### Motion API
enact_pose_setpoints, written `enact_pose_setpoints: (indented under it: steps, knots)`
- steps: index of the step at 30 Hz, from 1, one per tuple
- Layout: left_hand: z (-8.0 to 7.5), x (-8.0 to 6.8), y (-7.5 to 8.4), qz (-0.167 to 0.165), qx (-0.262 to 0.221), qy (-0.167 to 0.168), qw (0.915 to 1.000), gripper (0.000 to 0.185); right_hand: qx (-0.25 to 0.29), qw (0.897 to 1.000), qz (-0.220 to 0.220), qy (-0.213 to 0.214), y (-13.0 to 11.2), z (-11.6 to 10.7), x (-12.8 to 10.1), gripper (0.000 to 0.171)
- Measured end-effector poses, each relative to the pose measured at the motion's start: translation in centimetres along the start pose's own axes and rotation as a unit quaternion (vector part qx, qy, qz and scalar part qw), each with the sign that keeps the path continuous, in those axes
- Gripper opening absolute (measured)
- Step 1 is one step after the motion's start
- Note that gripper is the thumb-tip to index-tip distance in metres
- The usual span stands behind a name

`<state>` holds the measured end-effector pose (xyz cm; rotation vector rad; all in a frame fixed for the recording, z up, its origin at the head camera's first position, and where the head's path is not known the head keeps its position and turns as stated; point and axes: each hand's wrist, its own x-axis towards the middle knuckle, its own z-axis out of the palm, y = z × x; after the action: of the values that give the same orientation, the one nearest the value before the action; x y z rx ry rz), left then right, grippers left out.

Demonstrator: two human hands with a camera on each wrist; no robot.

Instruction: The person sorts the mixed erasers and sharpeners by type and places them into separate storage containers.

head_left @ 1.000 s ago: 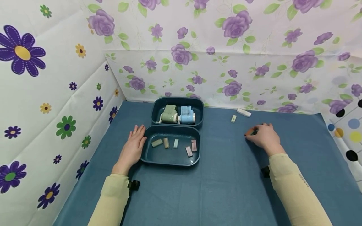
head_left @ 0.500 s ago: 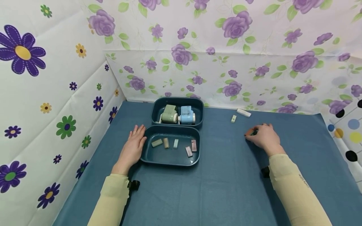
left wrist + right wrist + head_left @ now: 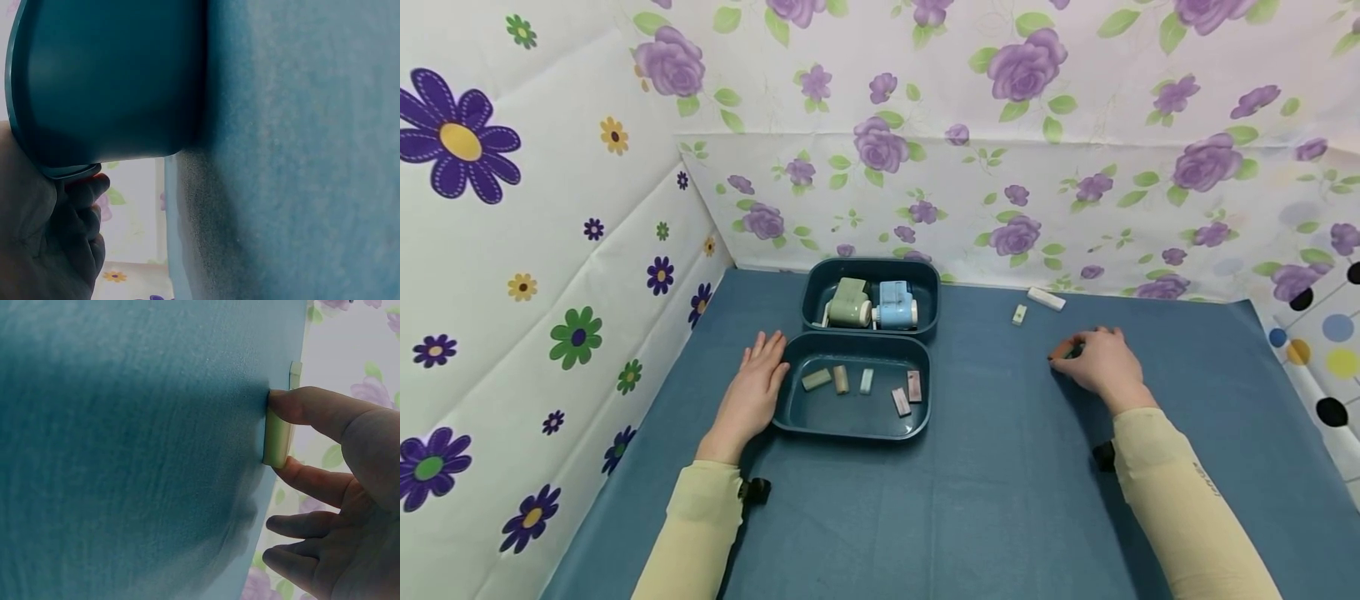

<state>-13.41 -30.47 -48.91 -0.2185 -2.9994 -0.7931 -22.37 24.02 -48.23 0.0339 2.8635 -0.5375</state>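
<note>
My left hand (image 3: 751,392) lies with straight fingers against the left rim of the front dark teal tray (image 3: 850,433). In the left wrist view, that hand (image 3: 53,225) touches the rim of the tray (image 3: 106,81). Inside the tray are several small pastel blocks that look like erasers, among them a pink one (image 3: 914,386) and a pale blue one (image 3: 867,382). At the right, my right hand (image 3: 1101,367) pinches a small block-shaped eraser, mostly covered in the head view. In the right wrist view, thumb and forefinger of the hand (image 3: 350,487) hold the yellow-green eraser (image 3: 277,440) at the cloth.
Behind the front tray stands another teal tray (image 3: 871,265) with a green crank sharpener (image 3: 850,304) and a blue one (image 3: 895,305). Near the back edge lie a white block (image 3: 1047,299) and a small pale green block (image 3: 1019,315). Flowered sheets rise behind and left.
</note>
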Motion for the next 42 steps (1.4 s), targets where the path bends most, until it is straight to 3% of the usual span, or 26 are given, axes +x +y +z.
enact_pose_setpoints:
  steps: [8, 15, 29, 42]
  knots:
    - [0.0, 0.1, 0.0, 0.001, -0.003, 0.005, 1.0000, 0.055, 0.006, 1.000, -0.010, 0.019, 0.3, 0.2, 0.2, 0.064]
    - [0.1, -0.5, 0.1, -0.001, -0.006, -0.006, 1.0000, 0.055, 0.031, 0.998, -0.033, 0.043, 0.0, 1.4, -1.0, 0.060]
    - [0.5, -1.2, 0.0, -0.007, -0.008, -0.009, 0.9999, 0.055, 0.094, 0.977, -0.172, 0.080, -8.0, 1.2, -4.9, 0.037]
    - [0.0, -0.2, 0.1, 0.002, -0.004, 0.005, 1.0000, 0.055, 0.095, 0.969, -0.214, 0.079, -12.3, 1.0, -6.1, 0.046]
